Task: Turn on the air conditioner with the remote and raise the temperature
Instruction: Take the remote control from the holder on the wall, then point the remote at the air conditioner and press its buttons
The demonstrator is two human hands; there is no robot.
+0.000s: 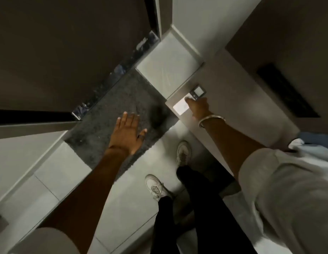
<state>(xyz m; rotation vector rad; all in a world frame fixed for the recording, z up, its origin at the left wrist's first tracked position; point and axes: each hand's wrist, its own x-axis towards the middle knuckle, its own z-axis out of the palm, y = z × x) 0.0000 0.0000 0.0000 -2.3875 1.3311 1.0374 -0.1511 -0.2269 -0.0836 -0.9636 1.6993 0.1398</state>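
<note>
A dim room has a pale glossy tiled floor [123, 208] with thin grout lines. A dark grey shaggy doormat [121, 105] lies on it before a dark brown door [59, 52] with a black glossy edge. At right, a light grey wall [242, 99] meets a brown panel [296, 33] bearing a black slotted vent [287, 91].

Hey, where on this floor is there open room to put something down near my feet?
Bare pale floor tile lies left of the grey mat, beside the wall. The mat itself is clear under the open left hand. It is crowded around the white shoes, by the wall where the right hand reaches the wall controller.
</note>
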